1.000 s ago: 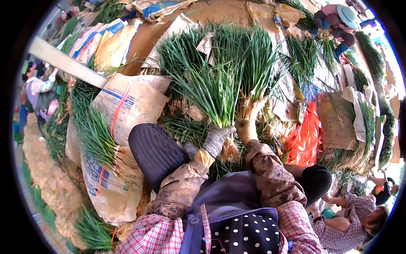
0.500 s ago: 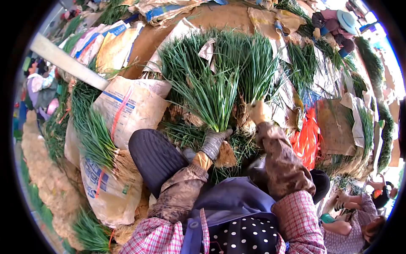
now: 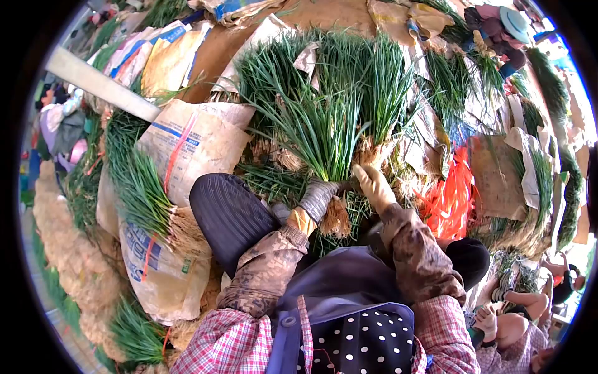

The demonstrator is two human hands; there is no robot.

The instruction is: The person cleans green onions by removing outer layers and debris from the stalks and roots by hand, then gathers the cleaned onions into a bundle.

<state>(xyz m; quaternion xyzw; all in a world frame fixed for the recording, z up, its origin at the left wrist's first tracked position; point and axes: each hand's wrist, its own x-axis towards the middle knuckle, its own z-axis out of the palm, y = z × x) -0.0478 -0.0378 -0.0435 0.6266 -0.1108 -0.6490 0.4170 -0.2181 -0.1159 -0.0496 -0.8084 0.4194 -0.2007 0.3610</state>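
Observation:
My left hand [image 3: 311, 202], wrapped in dark grey over a yellowish glove, is closed round the base of a bunch of chives [image 3: 324, 146]. Long green leaves fan upward from the grip, and brown roots [image 3: 336, 219] hang below it. My right hand [image 3: 372, 187], in a pale yellow glove, is just right of the bunch, fingers stretched toward its base; nothing shows in them. Behind both hands lies a larger pile of chives [image 3: 268, 71] with its roots toward me. Loose green leaves [image 3: 274, 181] are scattered under the hands.
Red plastic strips [image 3: 453, 199] lie to the right, near a brown sheet [image 3: 497, 177]. On the left, a tied chive bunch [image 3: 140, 193] rests on printed sacks [image 3: 190, 140]. A pale post [image 3: 103, 84] slants in at upper left. Other people [image 3: 507, 330] sit right and far back.
My right hand has come away from the roots of the pile, moving down and left toward the held bunch. My left hand keeps its grip. The view has shifted slightly.

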